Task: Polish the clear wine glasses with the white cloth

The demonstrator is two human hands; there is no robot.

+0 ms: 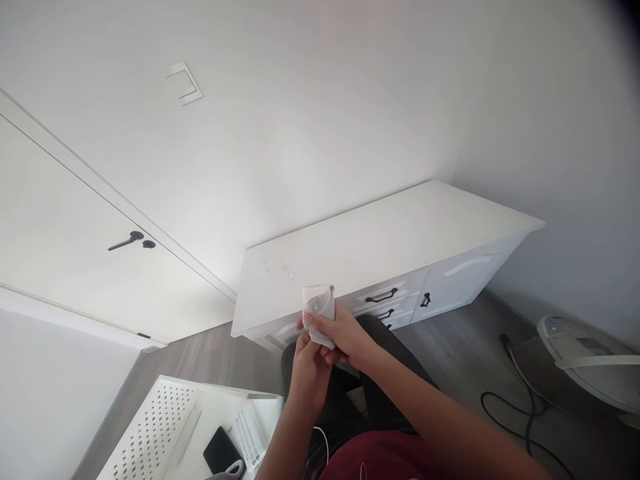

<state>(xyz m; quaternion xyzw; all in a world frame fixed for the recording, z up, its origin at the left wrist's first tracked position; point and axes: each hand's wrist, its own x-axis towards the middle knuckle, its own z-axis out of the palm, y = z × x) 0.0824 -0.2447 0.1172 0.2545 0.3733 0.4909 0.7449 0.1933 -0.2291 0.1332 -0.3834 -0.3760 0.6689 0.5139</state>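
A clear drinking glass (317, 297) with a white tissue or cloth (321, 339) around it is held in front of me, by the front edge of the white cabinet (380, 227). My right hand (346, 332) is wrapped about the side of the glass, thumb across its front. Lower down, my left hand (311, 360) has its fingers closed at the bottom of the glass and the white material. Part of the left fingers is hidden behind the right hand. Small clear droplets (280, 268) dot the cabinet top at its left end.
Dark handles (381, 295) mark the cabinet's drawers and door. At lower left, a white pegboard-sided unit (155, 427) carries a black flat device (223, 453) and white items. A white appliance (585, 353) with a dark cord stands right. A door with a black handle (126, 241) is left.
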